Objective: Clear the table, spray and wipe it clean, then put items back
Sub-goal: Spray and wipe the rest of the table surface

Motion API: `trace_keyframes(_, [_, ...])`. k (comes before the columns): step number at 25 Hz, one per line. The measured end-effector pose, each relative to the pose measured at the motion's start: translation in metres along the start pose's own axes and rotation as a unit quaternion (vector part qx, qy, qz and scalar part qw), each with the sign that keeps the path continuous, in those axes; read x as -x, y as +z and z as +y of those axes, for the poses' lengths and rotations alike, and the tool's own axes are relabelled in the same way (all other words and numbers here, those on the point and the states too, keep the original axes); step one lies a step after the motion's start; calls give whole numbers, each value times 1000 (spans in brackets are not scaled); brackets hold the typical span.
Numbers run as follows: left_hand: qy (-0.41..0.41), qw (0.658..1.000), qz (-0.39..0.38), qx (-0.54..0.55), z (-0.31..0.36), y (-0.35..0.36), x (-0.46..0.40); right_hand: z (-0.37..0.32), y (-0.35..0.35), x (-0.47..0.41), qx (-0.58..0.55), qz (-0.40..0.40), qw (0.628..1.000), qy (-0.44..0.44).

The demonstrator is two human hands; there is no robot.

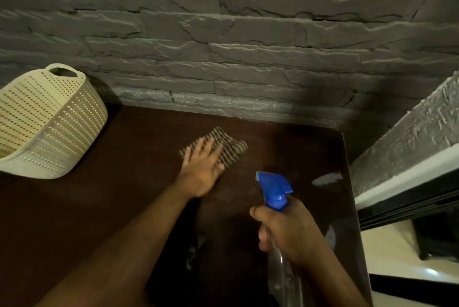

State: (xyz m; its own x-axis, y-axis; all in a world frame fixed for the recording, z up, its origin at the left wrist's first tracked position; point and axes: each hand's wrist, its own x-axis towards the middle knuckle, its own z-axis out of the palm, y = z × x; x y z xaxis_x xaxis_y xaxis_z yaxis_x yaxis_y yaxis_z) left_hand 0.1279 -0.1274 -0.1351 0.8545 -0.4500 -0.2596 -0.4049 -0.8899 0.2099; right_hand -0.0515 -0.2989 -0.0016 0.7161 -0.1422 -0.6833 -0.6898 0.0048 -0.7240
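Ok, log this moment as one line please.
stage: wiping | left hand: flat on cloth | right hand: grips spray bottle | basket: on table

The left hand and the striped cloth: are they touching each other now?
Touching. In the head view the left hand lies flat with straight fingers on the striped cloth, pressing it onto the dark table.

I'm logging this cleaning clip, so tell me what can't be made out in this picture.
- Basket, head view: its inside is hidden by its own wall, and the left edge cuts it off.
- Spray bottle: the right hand covers the trigger and neck; the clear body below is dim, so the fill level is unreadable.
- Cloth: motion-blurred and partly under the left hand.
- Table: the near edge is cut off by the frame.
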Motion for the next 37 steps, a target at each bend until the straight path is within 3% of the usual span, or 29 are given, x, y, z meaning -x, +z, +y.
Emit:
trace_keyframes(1, [52,999,1,-7,-8,14,27,0,6,0,5,-3,1000,9])
trace_keyframes(3, [54,998,6,-24,-53,14,50,-1,20,2,-2,-9,1000,28])
trace_keyframes(6, [-147,989,8,-4,-98,-25,2,0,38,14,-40,-4,999,33])
trace_keyframes(7, [-180,984,-1,5,-93,-35,-19,3,42,17,-44,7,999,28])
trace_keyframes(9, [-114,993,-6,1,-54,-33,-29,9,51,26,-48,20,999,13])
trace_keyframes(11, [57,998,-11,-4,-15,3,6,13,60,35,-68,26,997,-3])
trace_keyframes(13, [183,983,-18,-9,-19,33,74,18,68,47,-83,31,996,-5])
trace_keyframes(15, [162,987,-8,-20,-63,26,86,24,71,58,-80,41,996,-11])
trace_keyframes(19, [-77,996,-32,0,-92,-31,4,43,76,66,-72,54,996,-15])
trace_keyframes(21, [-55,998,-32,5,-51,-27,-6,48,76,67,-70,55,996,-16])
trace_keyframes(25, [103,993,-43,41,-25,7,27,64,85,76,-50,21,998,18])
trace_keyframes(30, [58,994,-85,39,-17,-11,34,92,91,105,-21,10,999,36])
trace_keyframes(37, [44,997,-55,38,5,16,115,120,79,144,10,25,1000,-17])
